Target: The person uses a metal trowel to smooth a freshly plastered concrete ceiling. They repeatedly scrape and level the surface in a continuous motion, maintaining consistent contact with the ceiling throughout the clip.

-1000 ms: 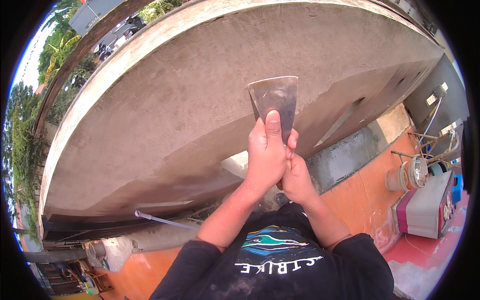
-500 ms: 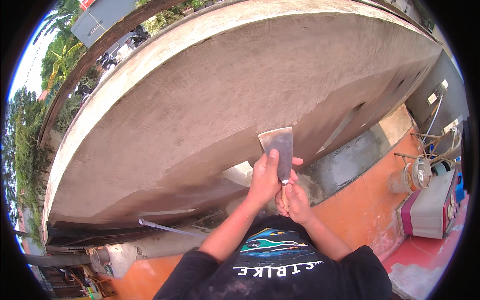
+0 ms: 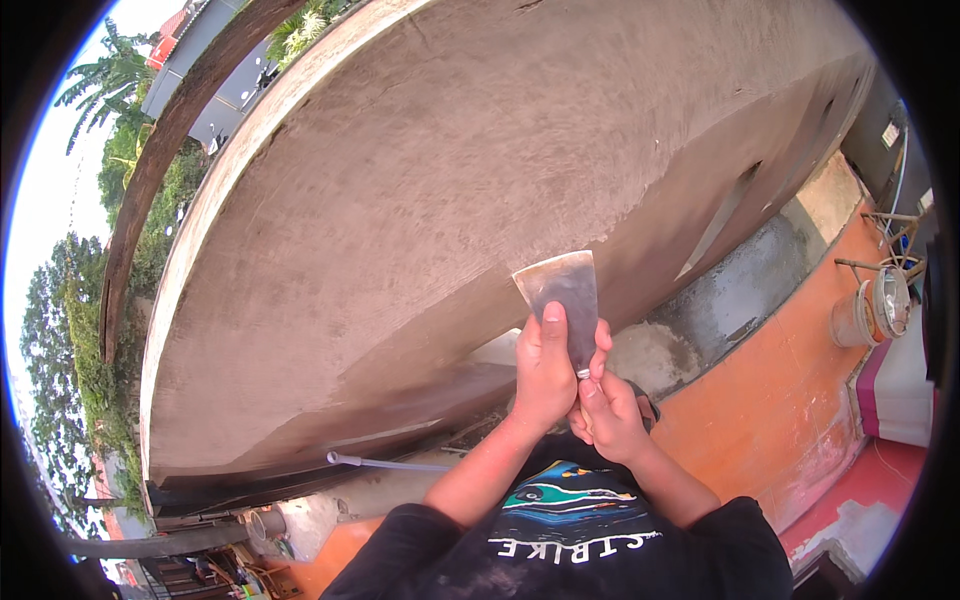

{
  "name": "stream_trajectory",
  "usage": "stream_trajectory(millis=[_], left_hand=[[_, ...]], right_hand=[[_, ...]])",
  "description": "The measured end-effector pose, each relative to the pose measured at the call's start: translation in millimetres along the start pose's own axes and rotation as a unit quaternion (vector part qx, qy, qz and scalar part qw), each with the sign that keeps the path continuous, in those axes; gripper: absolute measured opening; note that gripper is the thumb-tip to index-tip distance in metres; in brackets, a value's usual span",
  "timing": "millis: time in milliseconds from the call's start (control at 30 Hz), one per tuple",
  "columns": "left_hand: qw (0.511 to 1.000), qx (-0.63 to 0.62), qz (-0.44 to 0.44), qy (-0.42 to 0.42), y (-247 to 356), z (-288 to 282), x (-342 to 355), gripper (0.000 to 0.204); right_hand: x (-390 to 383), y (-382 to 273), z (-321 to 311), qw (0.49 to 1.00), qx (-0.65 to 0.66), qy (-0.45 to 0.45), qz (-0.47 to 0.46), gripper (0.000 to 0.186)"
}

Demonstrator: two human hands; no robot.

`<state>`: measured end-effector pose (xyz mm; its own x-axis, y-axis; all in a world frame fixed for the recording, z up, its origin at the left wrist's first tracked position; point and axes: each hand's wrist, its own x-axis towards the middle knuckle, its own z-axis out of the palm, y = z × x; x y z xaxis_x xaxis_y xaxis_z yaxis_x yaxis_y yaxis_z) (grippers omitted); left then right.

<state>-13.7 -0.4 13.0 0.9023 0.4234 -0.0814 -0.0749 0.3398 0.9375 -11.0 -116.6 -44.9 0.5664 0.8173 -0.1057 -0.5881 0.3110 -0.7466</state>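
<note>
Left grip (image 3: pixel 545 368) pinches the scraper (image 3: pixel 567 284) by its blade, right grip (image 3: pixel 614 420) its handle; fingers best sit behind the edge.

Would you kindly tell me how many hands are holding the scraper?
2: the left hand on the scraper blade, and the right hand just below the blade. No other hands show.
</note>
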Motion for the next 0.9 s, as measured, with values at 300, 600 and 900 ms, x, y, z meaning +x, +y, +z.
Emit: stream_trajectory(millis=[300,600,900], left_hand=[[0.999,0.023,0.008,-0.023,-1,-10,1,0.040],[0.997,0.044,0.059,-0.027,17,-6,6,0.044],[0.999,0.021,-0.034,-0.028,18,-3,-4,0.040]], right_hand=[[5,15,0,0.999,-0.016,-0.003,-0.039,0.015],[18,2,20,0.997,-0.020,0.015,-0.078,0.021],[2,3,25,0.998,-0.008,0.036,-0.056,0.025]])
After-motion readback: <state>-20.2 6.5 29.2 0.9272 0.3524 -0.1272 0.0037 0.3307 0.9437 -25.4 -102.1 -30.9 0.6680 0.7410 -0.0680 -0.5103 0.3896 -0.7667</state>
